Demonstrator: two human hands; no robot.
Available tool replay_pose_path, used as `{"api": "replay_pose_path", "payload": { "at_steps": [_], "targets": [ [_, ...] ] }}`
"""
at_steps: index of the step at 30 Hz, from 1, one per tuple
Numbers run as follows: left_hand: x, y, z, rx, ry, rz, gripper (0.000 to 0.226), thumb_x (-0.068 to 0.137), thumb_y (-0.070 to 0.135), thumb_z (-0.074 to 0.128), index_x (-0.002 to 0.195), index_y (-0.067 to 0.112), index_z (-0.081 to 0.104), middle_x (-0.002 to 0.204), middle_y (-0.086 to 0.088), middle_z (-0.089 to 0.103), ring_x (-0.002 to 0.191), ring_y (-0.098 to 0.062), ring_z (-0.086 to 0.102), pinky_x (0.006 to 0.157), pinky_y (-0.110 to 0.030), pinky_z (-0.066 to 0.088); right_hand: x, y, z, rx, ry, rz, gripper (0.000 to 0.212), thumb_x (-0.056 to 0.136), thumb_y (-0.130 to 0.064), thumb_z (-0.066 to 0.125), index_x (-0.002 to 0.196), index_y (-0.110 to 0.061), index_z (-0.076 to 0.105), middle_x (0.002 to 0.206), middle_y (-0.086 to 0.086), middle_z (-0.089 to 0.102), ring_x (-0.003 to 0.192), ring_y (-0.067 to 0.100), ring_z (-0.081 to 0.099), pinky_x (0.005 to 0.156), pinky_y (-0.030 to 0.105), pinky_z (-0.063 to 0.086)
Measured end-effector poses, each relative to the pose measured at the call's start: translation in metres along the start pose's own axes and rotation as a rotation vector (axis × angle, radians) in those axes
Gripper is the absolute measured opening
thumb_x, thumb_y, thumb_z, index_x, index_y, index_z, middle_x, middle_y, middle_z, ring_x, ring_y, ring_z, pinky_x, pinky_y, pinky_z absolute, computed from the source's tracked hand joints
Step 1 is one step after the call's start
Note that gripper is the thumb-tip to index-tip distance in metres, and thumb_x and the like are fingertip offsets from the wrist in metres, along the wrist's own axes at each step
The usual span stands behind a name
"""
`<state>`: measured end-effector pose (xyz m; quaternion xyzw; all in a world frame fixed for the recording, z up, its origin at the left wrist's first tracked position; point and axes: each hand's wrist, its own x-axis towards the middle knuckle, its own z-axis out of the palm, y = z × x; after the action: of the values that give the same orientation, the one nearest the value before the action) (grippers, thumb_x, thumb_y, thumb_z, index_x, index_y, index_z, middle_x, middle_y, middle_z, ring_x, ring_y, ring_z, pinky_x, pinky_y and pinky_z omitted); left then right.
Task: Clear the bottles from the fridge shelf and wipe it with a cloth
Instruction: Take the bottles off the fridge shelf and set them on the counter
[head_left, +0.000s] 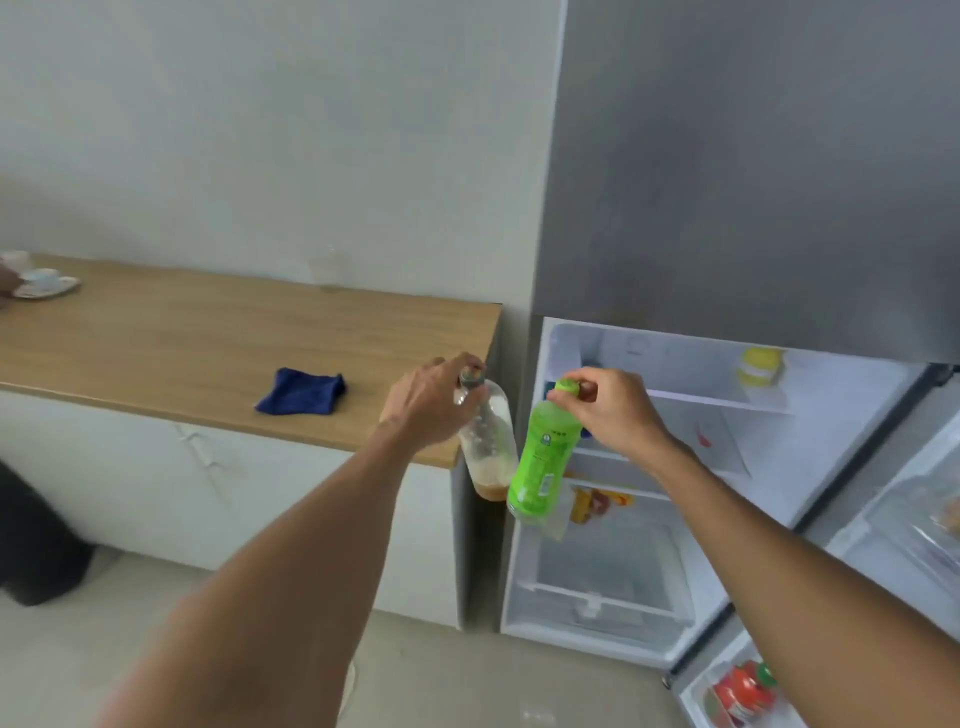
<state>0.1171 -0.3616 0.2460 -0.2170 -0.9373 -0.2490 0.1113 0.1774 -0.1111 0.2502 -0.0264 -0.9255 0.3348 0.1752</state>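
Observation:
My left hand (431, 402) grips the neck of a clear bottle (491, 441) with a little brown liquid at its bottom, hanging beside the right end of the wooden counter (208, 353). My right hand (613, 410) holds a green bottle (543, 460) by its green cap, in front of the open fridge (649, 493). The two bottles hang side by side, nearly touching. A blue cloth (301, 393) lies crumpled on the counter, left of my left hand. A yellow bottle (759, 366) stands on the upper fridge shelf (722, 402).
The fridge door (857, 597) stands open at the right with packaged items (743, 693) in its lower bin. Coloured packets (597, 501) lie deeper in the fridge. A white dish (44, 283) sits at the counter's far left. A dark bin (36, 545) stands on the floor.

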Motion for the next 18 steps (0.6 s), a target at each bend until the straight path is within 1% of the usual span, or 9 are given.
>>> {"api": "replay_pose_path", "payload": {
  "at_steps": [2,5,8,10,12,15,18],
  "targets": [
    [0.004,-0.026,-0.035,0.028,0.043,-0.011,0.032,0.095,0.046,0.064,0.127,0.043,0.061,0.108,0.000,0.072,0.094,-0.030,0.070,0.080,-0.045,0.058,0.015,-0.035,0.013,0.044,0.043,-0.055,0.026,0.082,-0.044,0.080,0.098,-0.023,0.079,0.074,-0.013,0.070,0.066,0.005,0.064,0.065,0.018,0.047],
    [0.013,-0.063,-0.066,0.089,0.094,-0.046,0.031,0.094,0.046,0.065,0.125,0.046,0.061,0.107,0.003,0.071,0.094,-0.029,0.069,0.079,-0.045,0.058,0.042,-0.078,0.042,0.097,0.090,-0.084,0.030,0.084,-0.041,0.079,0.105,-0.020,0.077,0.083,-0.008,0.069,0.078,0.013,0.066,0.075,0.026,0.050],
    [0.027,-0.098,-0.077,0.141,0.125,-0.082,0.031,0.095,0.046,0.064,0.126,0.046,0.060,0.108,0.003,0.070,0.094,-0.030,0.069,0.079,-0.046,0.058,0.075,-0.104,0.079,0.131,0.073,-0.066,0.031,0.087,-0.038,0.077,0.111,-0.018,0.075,0.094,-0.001,0.075,0.086,0.019,0.068,0.080,0.031,0.053],
    [0.043,-0.120,-0.077,0.157,0.138,-0.102,0.031,0.096,0.046,0.062,0.127,0.046,0.060,0.108,0.003,0.070,0.094,-0.029,0.068,0.076,-0.044,0.057,0.099,-0.111,0.104,0.113,0.060,-0.052,0.034,0.088,-0.039,0.076,0.114,-0.017,0.075,0.102,0.006,0.077,0.094,0.025,0.069,0.086,0.037,0.055],
    [0.063,-0.141,-0.073,0.164,0.127,-0.112,0.032,0.097,0.047,0.061,0.128,0.045,0.059,0.108,0.003,0.070,0.094,-0.029,0.067,0.075,-0.043,0.057,0.122,-0.112,0.127,0.087,0.049,-0.037,0.035,0.088,-0.042,0.076,0.114,-0.019,0.074,0.105,0.008,0.076,0.098,0.027,0.069,0.088,0.039,0.055],
    [0.092,-0.168,-0.060,0.173,0.060,-0.123,0.033,0.098,0.045,0.061,0.131,0.042,0.058,0.109,0.001,0.069,0.095,-0.029,0.068,0.077,-0.045,0.059,0.154,-0.107,0.155,0.076,0.037,-0.012,0.035,0.087,-0.045,0.076,0.113,-0.021,0.075,0.105,0.005,0.076,0.094,0.023,0.069,0.082,0.034,0.055],
    [0.122,-0.184,-0.047,0.168,0.012,-0.146,0.034,0.101,0.043,0.059,0.135,0.040,0.057,0.112,-0.001,0.068,0.097,-0.030,0.067,0.080,-0.047,0.058,0.184,-0.100,0.177,0.090,0.004,0.011,0.038,0.085,-0.047,0.077,0.114,-0.022,0.075,0.105,0.006,0.075,0.095,0.023,0.070,0.085,0.039,0.058]
  ]
}}
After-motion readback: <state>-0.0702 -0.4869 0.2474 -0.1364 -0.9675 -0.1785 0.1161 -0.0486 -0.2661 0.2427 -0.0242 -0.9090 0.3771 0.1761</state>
